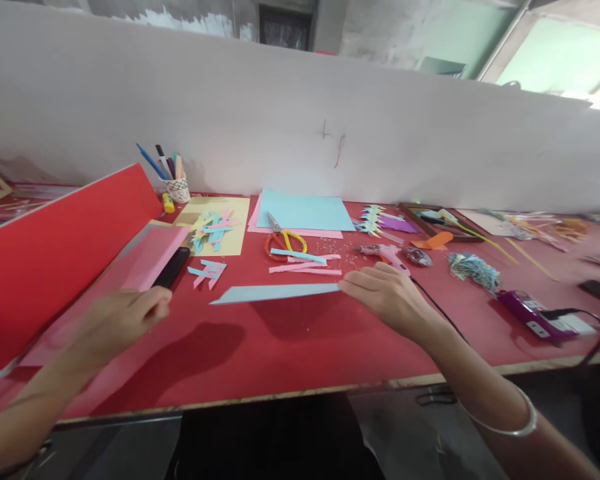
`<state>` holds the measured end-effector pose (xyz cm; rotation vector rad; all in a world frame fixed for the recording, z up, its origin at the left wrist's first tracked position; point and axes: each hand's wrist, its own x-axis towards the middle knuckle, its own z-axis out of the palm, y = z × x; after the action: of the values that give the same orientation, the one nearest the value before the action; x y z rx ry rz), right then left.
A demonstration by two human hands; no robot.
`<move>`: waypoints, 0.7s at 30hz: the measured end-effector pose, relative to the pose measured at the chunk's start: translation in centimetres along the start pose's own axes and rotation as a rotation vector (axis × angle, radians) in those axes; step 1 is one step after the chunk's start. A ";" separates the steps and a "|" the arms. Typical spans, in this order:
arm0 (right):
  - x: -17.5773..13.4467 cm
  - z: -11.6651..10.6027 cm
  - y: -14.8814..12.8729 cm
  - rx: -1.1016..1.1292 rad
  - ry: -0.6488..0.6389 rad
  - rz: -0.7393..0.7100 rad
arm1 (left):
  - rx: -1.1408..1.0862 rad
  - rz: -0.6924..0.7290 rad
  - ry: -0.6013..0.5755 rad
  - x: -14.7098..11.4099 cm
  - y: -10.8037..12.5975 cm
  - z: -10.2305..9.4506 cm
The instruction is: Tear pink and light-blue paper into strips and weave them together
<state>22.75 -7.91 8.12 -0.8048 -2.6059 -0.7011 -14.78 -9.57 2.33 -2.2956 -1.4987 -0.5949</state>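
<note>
Small pink-and-blue paper pieces [211,271] look finished, the long pale-blue paper sheet [275,293] pinched by the right hand [384,293] seems uncut, and I cannot tell whether the curled left hand [123,323] holds anything.

So the left forearm [40,400] is angled in from the lower left, and the left hand [123,320], pretty blurred, is curled into a loose fist at mid-left. The right hand [387,293] is held just right of centre, knuckles up, fingertips pinched, its right forearm [480,380] stretched from the lower right corner.
</note>
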 end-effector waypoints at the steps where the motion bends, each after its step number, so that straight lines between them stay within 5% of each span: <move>1: 0.3 -0.2 -0.1 -0.017 0.025 -0.029 | 0.021 -0.049 0.036 0.2 0.2 -0.2; 5: 1.4 -0.5 -0.8 0.055 0.156 -0.068 | -0.134 -0.271 0.159 1.9 2.2 -1.3; 8: 1.8 0.4 -1.1 0.221 0.237 0.003 | -0.367 -0.260 0.128 3.6 3.6 -1.3; 12: 2.8 3.2 -1.2 0.538 0.337 0.099 | -0.647 -0.187 0.013 6.5 5.0 0.3; 16: 4.2 6.4 -1.7 0.786 0.279 0.140 | -0.743 -0.309 0.048 9.8 6.0 3.2; 21: 4.1 8.3 -1.6 0.884 0.207 0.241 | -0.930 -0.407 -0.326 11.4 6.2 6.1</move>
<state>17.26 -2.75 2.47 -0.6723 -2.2171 0.4097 -4.01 -0.12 2.67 -2.8408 -2.2077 -1.3026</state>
